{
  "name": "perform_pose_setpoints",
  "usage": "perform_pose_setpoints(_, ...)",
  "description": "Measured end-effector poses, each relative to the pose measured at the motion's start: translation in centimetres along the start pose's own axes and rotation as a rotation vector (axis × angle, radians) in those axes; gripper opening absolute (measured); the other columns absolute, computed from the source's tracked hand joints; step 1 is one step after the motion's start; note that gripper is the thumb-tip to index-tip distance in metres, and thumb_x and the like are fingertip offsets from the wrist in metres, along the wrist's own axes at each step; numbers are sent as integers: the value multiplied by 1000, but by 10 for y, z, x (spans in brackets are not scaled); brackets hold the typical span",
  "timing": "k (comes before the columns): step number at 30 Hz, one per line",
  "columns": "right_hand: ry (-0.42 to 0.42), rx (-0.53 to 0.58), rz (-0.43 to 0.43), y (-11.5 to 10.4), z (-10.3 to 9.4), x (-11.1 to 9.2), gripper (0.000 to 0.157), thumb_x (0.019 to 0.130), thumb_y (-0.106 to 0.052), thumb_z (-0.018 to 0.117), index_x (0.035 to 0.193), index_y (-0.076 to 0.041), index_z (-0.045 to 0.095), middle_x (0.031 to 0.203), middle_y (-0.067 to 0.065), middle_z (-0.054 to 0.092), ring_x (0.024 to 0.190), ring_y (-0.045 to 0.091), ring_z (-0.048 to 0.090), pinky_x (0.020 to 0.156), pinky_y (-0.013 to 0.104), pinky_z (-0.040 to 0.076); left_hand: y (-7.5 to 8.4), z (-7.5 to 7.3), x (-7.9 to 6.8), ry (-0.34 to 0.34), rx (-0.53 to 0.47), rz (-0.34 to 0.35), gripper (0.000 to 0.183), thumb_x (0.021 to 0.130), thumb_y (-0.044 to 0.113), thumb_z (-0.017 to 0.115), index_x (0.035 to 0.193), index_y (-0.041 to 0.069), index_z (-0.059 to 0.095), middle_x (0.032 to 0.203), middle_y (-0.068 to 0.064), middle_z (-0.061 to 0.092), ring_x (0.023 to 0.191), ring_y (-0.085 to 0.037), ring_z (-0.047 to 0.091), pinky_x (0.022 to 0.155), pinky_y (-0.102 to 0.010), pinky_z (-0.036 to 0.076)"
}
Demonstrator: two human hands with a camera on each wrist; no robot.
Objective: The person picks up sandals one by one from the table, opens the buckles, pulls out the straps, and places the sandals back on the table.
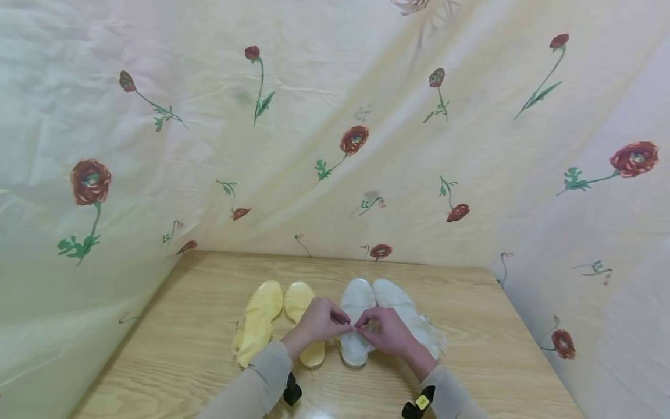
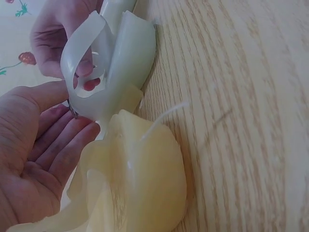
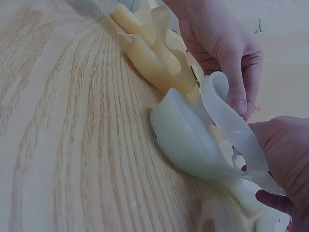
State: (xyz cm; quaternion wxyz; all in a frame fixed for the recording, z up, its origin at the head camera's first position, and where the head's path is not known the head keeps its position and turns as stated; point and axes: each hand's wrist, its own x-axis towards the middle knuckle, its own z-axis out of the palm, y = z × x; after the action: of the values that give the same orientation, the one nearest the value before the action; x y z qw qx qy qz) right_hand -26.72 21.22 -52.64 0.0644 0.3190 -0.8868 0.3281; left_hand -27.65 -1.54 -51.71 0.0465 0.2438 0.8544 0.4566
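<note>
Both hands meet over the left shoe of a whitish, translucent pair of jelly sandals. Thumb and fingers of my left hand pinch the sandal's ankle strap near a small metal buckle. My right hand pinches the same strap from the other side, its fingertips close to the left hand's. Part of the strap's end is hidden behind the fingers. The other whitish sandal lies just to the right, partly covered by the right hand and forearm.
A pair of yellow jelly sandals stands to the left: the outer one and the inner one, which the left forearm partly covers. All rest on a wood-grain table. A flowered cloth hangs behind and along the sides.
</note>
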Motion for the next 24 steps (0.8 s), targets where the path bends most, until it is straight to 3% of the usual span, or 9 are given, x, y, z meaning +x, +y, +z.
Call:
perform_pose_setpoints(6, 60, -50, 13, -1, 2, 2, 17, 87, -12, 86, 93, -25, 78, 97, -12, 78, 99, 14, 70, 89, 37, 58, 2, 0, 0, 4, -8, 9, 16, 88, 19, 88, 96, 6, 85, 90, -8, 83, 75, -6, 76, 68, -15, 59)
perform_pose_setpoints(13, 49, -68, 17, -1, 4, 4, 15, 87, -16, 88, 89, -28, 80, 90, -20, 77, 103, 15, 67, 97, 46, 52, 3, 1, 0, 7, -6, 2, 16, 88, 20, 89, 95, 6, 85, 90, -7, 84, 75, -5, 76, 68, -15, 58)
perform_pose_setpoints(19, 64, -90, 38, -1, 3, 1, 9, 87, -22, 89, 86, -23, 80, 88, -13, 73, 100, 18, 64, 91, 40, 52, 0, 2, 1, 7, 0, -23, 17, 89, 22, 89, 96, 6, 85, 89, -6, 84, 76, -6, 77, 68, -15, 59)
perform_pose_setpoints(24, 74, -78, 87, -1, -5, -3, 11, 87, -15, 88, 86, -22, 79, 91, -9, 73, 98, 17, 65, 91, 39, 57, -3, 2, -1, 32, -17, -23, 14, 89, 21, 88, 93, 8, 85, 87, -5, 83, 73, -4, 74, 67, -17, 59)
